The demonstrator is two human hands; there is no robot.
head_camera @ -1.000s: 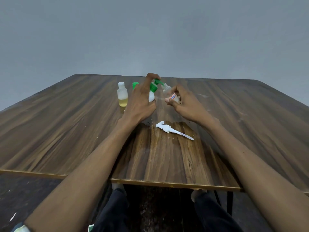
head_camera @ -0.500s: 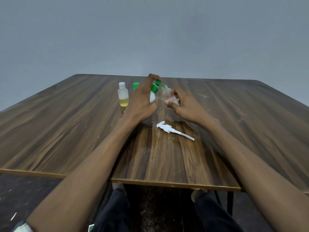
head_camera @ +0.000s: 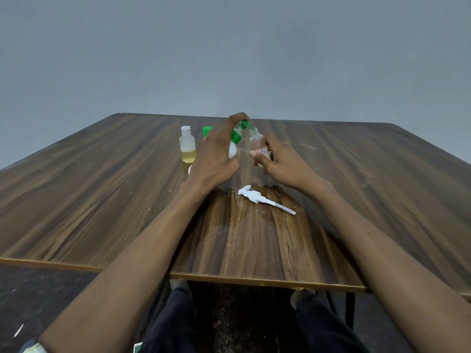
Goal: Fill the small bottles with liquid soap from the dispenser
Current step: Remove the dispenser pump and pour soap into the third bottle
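Observation:
My left hand (head_camera: 216, 154) grips the white soap dispenser (head_camera: 233, 149) with its green pump head, one finger on top of the pump. The green spout reaches the mouth of a small clear bottle (head_camera: 257, 143) with a red and white label, which my right hand (head_camera: 280, 161) holds upright over the wooden table (head_camera: 102, 189). A second small bottle (head_camera: 187, 145), open and holding yellowish liquid in its lower part, stands left of the dispenser. A green cap (head_camera: 207, 131) shows just behind my left hand.
A loose white pump with its dip tube (head_camera: 265, 198) lies on the table in front of my hands. A small white cap (head_camera: 190, 170) sits partly hidden by my left wrist. My knees are below the table's near edge.
The small labelled bottle has gone from tilted toward the spout to nearly upright under it. My left hand stays on the dispenser.

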